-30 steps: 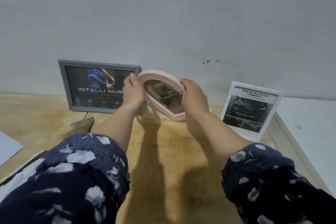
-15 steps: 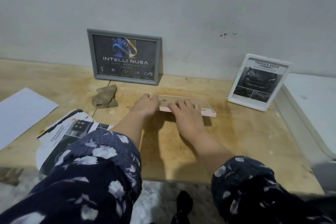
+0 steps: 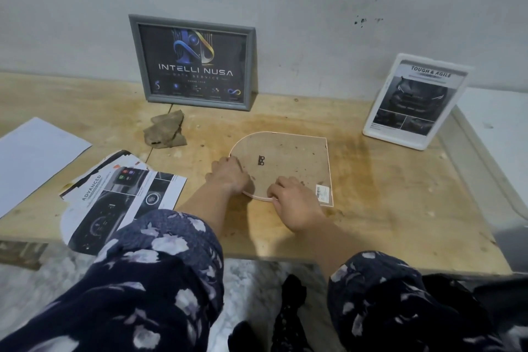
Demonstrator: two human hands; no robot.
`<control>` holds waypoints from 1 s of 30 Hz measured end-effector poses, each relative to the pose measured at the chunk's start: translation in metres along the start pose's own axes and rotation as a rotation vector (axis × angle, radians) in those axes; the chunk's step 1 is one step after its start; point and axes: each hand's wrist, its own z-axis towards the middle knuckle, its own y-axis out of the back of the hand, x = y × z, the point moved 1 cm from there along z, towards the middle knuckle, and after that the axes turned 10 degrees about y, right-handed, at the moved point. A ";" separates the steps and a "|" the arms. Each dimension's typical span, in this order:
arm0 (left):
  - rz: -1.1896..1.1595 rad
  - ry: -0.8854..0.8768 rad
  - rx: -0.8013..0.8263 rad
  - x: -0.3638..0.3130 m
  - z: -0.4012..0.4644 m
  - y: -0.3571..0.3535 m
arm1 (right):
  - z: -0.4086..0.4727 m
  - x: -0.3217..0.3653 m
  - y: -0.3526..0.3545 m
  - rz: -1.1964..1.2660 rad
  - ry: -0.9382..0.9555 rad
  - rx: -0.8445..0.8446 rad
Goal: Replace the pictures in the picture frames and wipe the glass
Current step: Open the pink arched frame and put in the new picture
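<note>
A pink arch-shaped picture frame (image 3: 288,160) lies face down on the wooden table (image 3: 371,194), its brown backing board up with a small black hanger and a barcode sticker. My left hand (image 3: 228,177) grips the rounded left edge of the frame. My right hand (image 3: 294,206) holds its near edge with curled fingers. A grey frame (image 3: 194,63) with a dark "Intelli Nusa" picture leans on the wall behind. A white frame (image 3: 414,100) with a car picture stands at the right. A crumpled brown cloth (image 3: 165,130) lies in front of the grey frame.
Printed car brochure pages (image 3: 123,194) lie at the near left edge of the table, and a blank white sheet (image 3: 34,157) lies farther left. A white surface (image 3: 497,128) adjoins the table on the right. My floral sleeves fill the bottom of the view.
The pink frame was upright against the wall between my hands; it came down onto the table and now lies flat, back side up. Both hands stayed on it.
</note>
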 end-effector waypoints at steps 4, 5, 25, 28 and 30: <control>-0.027 0.018 0.003 -0.004 0.000 0.000 | 0.001 -0.020 0.006 0.163 -0.219 -0.098; -0.029 0.026 0.009 -0.006 0.001 0.001 | 0.002 -0.028 0.009 0.137 -0.271 -0.061; -0.214 0.404 -0.027 -0.046 0.017 -0.008 | -0.005 -0.103 0.022 0.619 -0.896 -0.157; -0.300 0.454 0.023 -0.045 0.022 0.000 | -0.007 -0.106 0.023 0.688 -0.923 -0.181; -0.286 0.462 0.064 -0.043 0.024 0.005 | -0.008 -0.109 0.022 0.745 -0.931 -0.192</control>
